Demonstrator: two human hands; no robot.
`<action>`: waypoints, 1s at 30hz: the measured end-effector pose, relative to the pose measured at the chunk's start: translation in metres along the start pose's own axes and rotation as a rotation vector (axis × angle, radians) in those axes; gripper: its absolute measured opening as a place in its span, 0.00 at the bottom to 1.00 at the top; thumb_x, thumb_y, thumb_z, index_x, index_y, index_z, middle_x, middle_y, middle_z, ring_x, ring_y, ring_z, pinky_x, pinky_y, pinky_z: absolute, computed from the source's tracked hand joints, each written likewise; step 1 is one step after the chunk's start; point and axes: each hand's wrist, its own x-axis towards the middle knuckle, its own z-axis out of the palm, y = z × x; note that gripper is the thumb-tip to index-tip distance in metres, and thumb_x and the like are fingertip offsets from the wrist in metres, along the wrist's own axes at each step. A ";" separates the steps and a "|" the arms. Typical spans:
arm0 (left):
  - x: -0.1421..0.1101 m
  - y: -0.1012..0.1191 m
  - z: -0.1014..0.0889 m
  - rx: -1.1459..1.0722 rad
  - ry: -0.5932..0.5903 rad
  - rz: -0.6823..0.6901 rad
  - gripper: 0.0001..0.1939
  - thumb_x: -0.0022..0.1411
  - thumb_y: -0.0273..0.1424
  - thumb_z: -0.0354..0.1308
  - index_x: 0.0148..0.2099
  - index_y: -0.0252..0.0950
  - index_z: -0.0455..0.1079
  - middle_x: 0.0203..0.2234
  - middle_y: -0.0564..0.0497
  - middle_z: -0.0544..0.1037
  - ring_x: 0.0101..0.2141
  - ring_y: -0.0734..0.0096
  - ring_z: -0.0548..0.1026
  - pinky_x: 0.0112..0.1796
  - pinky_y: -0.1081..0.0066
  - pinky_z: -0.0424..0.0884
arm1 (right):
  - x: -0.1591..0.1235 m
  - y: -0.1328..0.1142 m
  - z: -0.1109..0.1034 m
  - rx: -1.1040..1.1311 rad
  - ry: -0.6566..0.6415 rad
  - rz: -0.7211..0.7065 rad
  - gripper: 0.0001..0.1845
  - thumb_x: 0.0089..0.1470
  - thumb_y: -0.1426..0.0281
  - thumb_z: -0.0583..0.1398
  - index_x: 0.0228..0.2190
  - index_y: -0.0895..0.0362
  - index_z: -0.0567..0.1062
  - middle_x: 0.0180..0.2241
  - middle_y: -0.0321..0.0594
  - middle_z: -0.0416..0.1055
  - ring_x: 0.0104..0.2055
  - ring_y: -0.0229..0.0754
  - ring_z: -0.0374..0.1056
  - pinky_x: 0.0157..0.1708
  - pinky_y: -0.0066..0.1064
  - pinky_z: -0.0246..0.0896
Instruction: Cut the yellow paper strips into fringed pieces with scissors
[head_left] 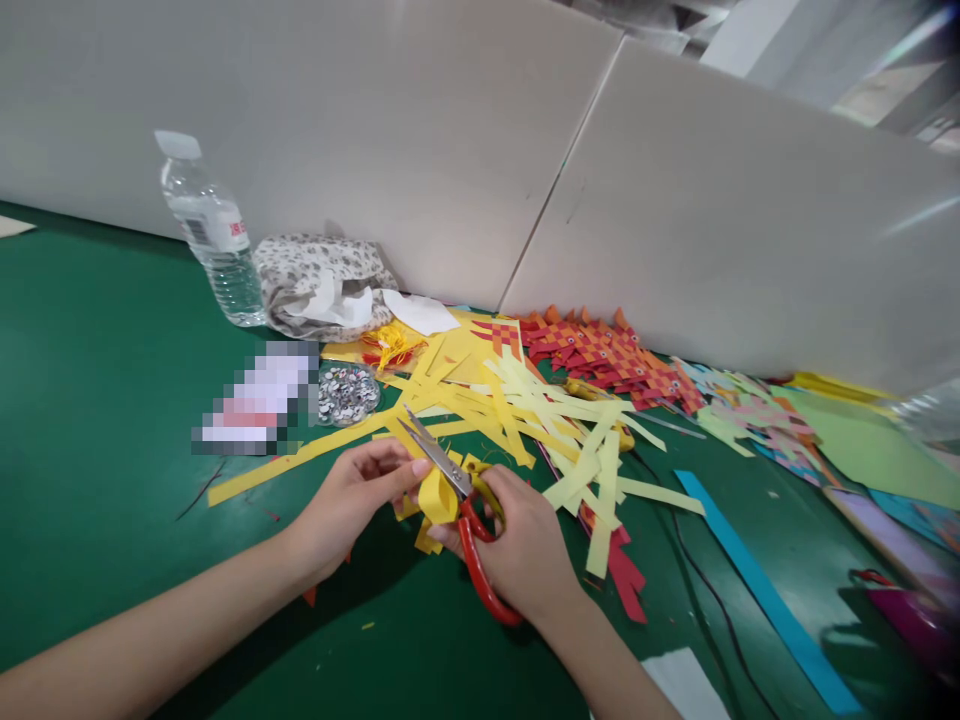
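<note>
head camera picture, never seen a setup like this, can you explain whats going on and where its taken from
No machine here: these are a person's two bare hands. The only picture comes from a camera worn on that person's head, looking forward and down.

The left hand holds a piece of curled yellow paper. The right hand holds scissors, with the blades right by that paper.

On the green table lie yellow strips, pale green strips, a blue strip and red-and-orange paper shapes. A clear bottle stands at the left.
</note>
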 end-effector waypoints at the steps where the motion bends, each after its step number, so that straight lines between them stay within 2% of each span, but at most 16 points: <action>1: 0.000 0.000 0.000 0.000 -0.008 -0.010 0.10 0.50 0.36 0.66 0.28 0.35 0.72 0.19 0.56 0.72 0.20 0.79 0.66 0.24 0.78 0.63 | 0.000 0.000 0.000 -0.005 0.002 -0.004 0.21 0.42 0.55 0.63 0.21 0.54 0.60 0.22 0.31 0.59 0.21 0.34 0.55 0.20 0.25 0.49; 11: 0.000 0.000 0.002 -0.028 0.005 -0.024 0.11 0.48 0.36 0.67 0.27 0.35 0.71 0.18 0.57 0.71 0.19 0.78 0.67 0.24 0.78 0.63 | -0.001 0.004 0.004 0.028 0.021 -0.020 0.22 0.42 0.54 0.64 0.19 0.54 0.60 0.20 0.31 0.58 0.20 0.33 0.52 0.20 0.25 0.50; 19: 0.000 -0.001 0.003 0.077 -0.006 -0.031 0.12 0.46 0.38 0.67 0.26 0.34 0.71 0.20 0.54 0.74 0.20 0.76 0.67 0.23 0.76 0.64 | -0.001 0.003 0.002 0.025 -0.016 0.019 0.21 0.42 0.54 0.63 0.22 0.54 0.61 0.23 0.32 0.62 0.22 0.35 0.57 0.21 0.26 0.50; 30: -0.001 0.001 0.002 0.065 -0.035 -0.029 0.10 0.47 0.35 0.67 0.27 0.35 0.72 0.20 0.55 0.74 0.21 0.77 0.67 0.23 0.78 0.64 | 0.000 0.001 0.001 0.085 -0.011 0.029 0.22 0.42 0.55 0.63 0.19 0.54 0.58 0.21 0.31 0.58 0.21 0.34 0.52 0.21 0.26 0.49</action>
